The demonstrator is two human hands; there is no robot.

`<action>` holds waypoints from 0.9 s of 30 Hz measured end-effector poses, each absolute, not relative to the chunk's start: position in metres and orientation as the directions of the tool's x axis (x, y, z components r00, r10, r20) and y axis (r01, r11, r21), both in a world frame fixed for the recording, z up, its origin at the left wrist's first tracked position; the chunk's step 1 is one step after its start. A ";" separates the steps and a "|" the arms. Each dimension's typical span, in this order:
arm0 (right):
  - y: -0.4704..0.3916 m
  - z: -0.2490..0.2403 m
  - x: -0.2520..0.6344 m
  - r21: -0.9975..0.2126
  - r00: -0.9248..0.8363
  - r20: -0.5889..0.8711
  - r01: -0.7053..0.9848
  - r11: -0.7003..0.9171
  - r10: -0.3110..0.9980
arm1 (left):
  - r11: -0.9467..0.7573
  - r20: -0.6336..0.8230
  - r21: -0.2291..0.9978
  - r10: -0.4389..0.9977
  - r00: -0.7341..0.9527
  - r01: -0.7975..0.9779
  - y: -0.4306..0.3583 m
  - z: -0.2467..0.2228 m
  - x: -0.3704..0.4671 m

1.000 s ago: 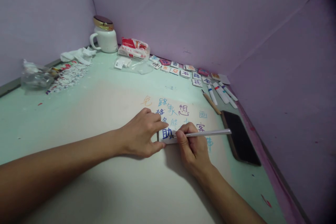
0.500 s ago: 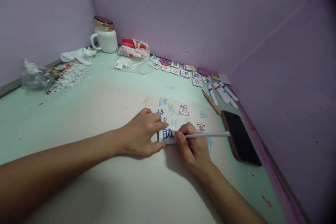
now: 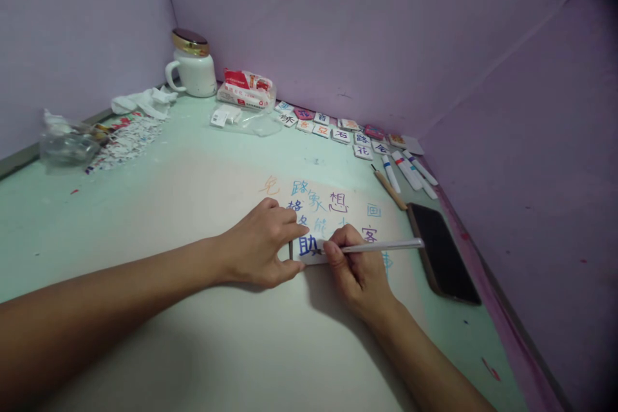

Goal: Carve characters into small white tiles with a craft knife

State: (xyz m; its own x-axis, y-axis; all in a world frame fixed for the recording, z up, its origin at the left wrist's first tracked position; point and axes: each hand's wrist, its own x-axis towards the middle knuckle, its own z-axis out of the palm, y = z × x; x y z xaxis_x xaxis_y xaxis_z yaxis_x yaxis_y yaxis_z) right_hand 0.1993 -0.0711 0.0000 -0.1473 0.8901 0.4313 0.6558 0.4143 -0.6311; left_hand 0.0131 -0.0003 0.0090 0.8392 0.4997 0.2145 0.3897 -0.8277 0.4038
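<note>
A small white block (image 3: 316, 259) with a blue character on its top lies on a pale sheet (image 3: 355, 199) covered in coloured characters. My left hand (image 3: 263, 244) grips its left side between thumb and forefinger, the other fingers curled. In my right hand (image 3: 360, 270) is a slim silver craft knife (image 3: 386, 245), pinched near the front and slanting out to the right. Its dark tip meets the block's face beside the blue character. The right fingers partly cover the block's right side.
Small lettered tiles (image 3: 340, 136) line the back wall. Markers (image 3: 408, 170), a wooden-handled tool (image 3: 389, 187) and a black phone (image 3: 444, 254) lie on the right. Behind stand a lidded white mug (image 3: 197, 74) and a red-white packet (image 3: 247, 89). Shavings (image 3: 128, 141) and a clear bag (image 3: 70, 141) are left.
The knife's rear end has dipped very slightly as my right hand shifts a little. My left hand and the block stay in place.
</note>
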 end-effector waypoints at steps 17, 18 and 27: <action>-0.071 -0.017 0.206 -0.870 0.205 0.372 0.418 0.263 0.905 | -0.806 0.179 0.442 0.510 0.841 0.394 -0.001 0.010 0.013; -0.071 -0.016 0.206 -0.865 0.208 0.371 0.431 0.256 0.905 | -0.802 0.173 0.443 0.516 0.839 0.401 -0.001 0.011 0.013; -0.067 -0.005 0.201 -0.722 0.047 0.456 0.603 0.339 0.889 | -0.805 0.203 0.427 0.530 0.823 0.413 -0.004 0.008 0.013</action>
